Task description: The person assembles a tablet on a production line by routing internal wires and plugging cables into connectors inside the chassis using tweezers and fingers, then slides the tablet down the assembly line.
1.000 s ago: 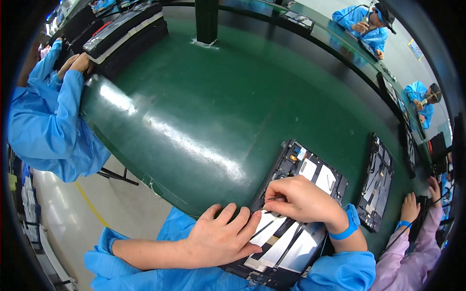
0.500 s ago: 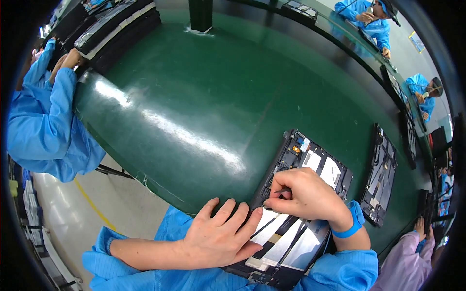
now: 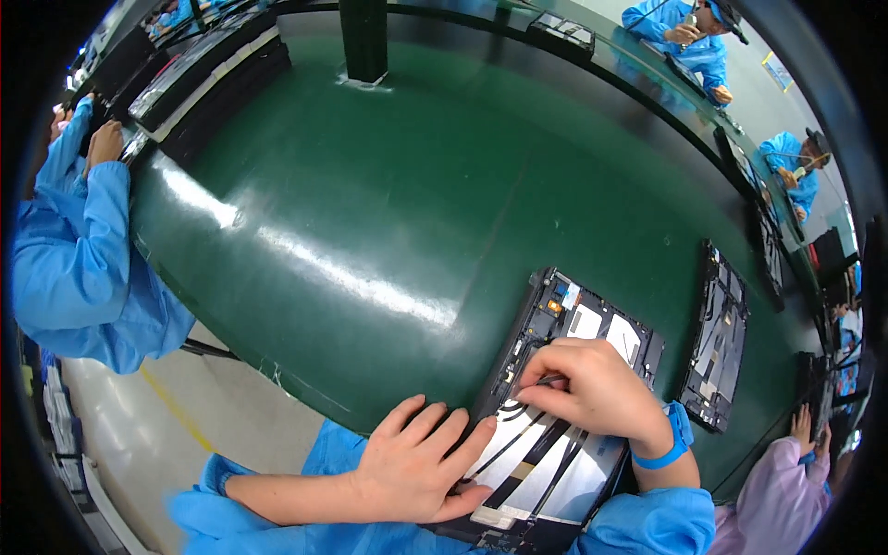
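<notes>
An opened flat electronic device (image 3: 592, 467), like a tablet or laptop, lies tilted on the green table near my body. It has a black frame, silver panels and thin black cables (image 3: 558, 465). My left hand (image 3: 412, 462) rests spread over its left edge, fingers stretched and apart, holding nothing. Above the device's middle, near its left side, my right hand (image 3: 597, 388) is closed in a pinch. A thin dark piece (image 3: 552, 380) shows between its thumb and fingers; whether it is a tool or a cable I cannot tell. A blue band circles my right wrist.
Another opened device (image 3: 717, 338) lies to the right on the green table (image 3: 388, 203). Stacked black devices (image 3: 208, 79) stand at the far left beside a co-worker's blue sleeve (image 3: 102, 222). A dark post (image 3: 363, 42) rises at the back. Several co-workers sit along the far and right sides.
The view has shifted slightly, so the device appears lower. My right hand has lifted a little away from my left fingertips, uncovering curled black cable. My left hand stays on the edge.
</notes>
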A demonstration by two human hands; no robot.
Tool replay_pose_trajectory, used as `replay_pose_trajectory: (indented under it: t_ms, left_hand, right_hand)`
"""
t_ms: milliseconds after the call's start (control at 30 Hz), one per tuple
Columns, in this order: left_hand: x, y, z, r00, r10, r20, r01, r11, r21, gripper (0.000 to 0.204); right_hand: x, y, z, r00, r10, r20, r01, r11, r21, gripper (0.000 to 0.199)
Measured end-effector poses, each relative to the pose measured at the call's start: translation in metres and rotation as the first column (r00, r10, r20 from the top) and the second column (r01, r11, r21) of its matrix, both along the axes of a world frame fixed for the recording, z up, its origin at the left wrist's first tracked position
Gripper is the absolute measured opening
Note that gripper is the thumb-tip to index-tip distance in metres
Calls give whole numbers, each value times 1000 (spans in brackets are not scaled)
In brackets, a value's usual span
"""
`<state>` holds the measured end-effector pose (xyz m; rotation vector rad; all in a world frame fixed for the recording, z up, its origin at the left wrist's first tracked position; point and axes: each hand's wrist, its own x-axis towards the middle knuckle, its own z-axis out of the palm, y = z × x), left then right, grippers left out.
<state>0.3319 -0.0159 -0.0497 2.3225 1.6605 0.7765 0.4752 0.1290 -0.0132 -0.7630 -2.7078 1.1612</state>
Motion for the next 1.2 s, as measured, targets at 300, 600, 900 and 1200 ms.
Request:
replay_pose_trajectory:
  t_ms: [300, 600, 900, 1200]
  left_hand:
    - [1, 3, 4, 997, -30, -76, 29, 1000, -10, 45]
    - [-4, 6, 7, 998, -40, -41, 39, 999, -15, 43]
    - [-26, 87, 6, 779, 175, 602, 158, 874, -459, 28]
    - [-34, 116, 14, 733, 362, 576, 358, 514, -779, 24]
  right_hand:
    - [-4, 21, 3, 995, -95, -34, 98, 992, 77, 10]
    - [-15, 32, 2, 993, -115, 27, 110, 983, 145, 12]
    - [-15, 36, -5, 989, -147, 5, 147, 988, 45, 14]
    - [-23, 42, -8, 993, -122, 2, 122, 993, -6, 14]
